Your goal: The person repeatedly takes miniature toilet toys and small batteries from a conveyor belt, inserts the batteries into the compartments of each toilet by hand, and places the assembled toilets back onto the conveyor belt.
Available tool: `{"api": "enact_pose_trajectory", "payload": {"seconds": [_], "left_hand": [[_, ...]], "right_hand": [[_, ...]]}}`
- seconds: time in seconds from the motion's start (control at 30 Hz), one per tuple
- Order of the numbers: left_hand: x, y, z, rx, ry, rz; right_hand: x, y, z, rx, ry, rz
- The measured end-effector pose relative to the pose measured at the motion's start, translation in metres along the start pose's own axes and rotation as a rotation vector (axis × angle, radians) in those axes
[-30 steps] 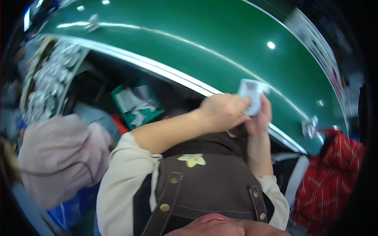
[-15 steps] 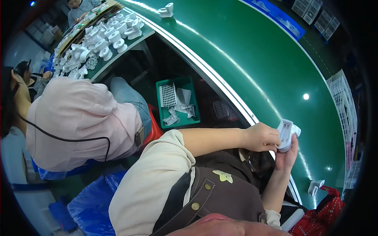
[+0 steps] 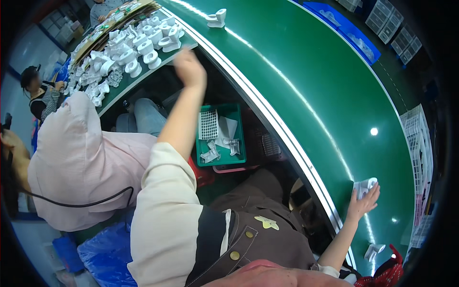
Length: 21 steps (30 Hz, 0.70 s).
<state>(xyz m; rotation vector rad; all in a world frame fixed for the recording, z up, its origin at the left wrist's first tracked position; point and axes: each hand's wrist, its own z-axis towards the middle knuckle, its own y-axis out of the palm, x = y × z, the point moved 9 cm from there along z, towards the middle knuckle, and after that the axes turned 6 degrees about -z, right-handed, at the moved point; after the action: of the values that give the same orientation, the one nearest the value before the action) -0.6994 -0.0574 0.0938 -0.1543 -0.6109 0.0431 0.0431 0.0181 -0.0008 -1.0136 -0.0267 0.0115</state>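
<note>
At the conveyor's near right side, my right hand (image 3: 362, 206) has its thumb and fingers around a small white toilet-shaped plastic piece (image 3: 361, 185), which is at the green belt's surface and partly covered by the hand. My left hand (image 3: 190, 69) is stretched far to the left, just beside the edge of a side table (image 3: 167, 62). Motion smears its fingers, and whether anything is in them cannot be made out. Closest to that hand is a heap of similar white toilet-shaped pieces (image 3: 146, 47) on the side table.
The green belt (image 3: 296, 62) curves across the right. It carries one white piece (image 3: 216, 18) far off and another (image 3: 374, 251) near. A green crate (image 3: 221, 162) sits below. A seated co-worker in a pink hood (image 3: 86, 167) is close at left. Blue trays (image 3: 342, 28) stand beyond the belt.
My left hand has let go of the white piece and swung left toward the heap. My right hand has moved the piece slightly right and nearer. The view has shifted a little.
</note>
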Motion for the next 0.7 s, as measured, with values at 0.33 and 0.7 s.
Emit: {"api": "enact_pose_trajectory", "payload": {"seconds": [0.33,0.7], "left_hand": [[-0.178,-0.028,0.065,-0.492,-0.271,0.816],[-0.013,0.139,-0.042,-0.662,0.294,0.081]], "right_hand": [[-0.112,-0.072,0.003,0.292,-0.294,0.141],[-0.343,0.03,0.065,-0.288,-0.489,0.976]]}}
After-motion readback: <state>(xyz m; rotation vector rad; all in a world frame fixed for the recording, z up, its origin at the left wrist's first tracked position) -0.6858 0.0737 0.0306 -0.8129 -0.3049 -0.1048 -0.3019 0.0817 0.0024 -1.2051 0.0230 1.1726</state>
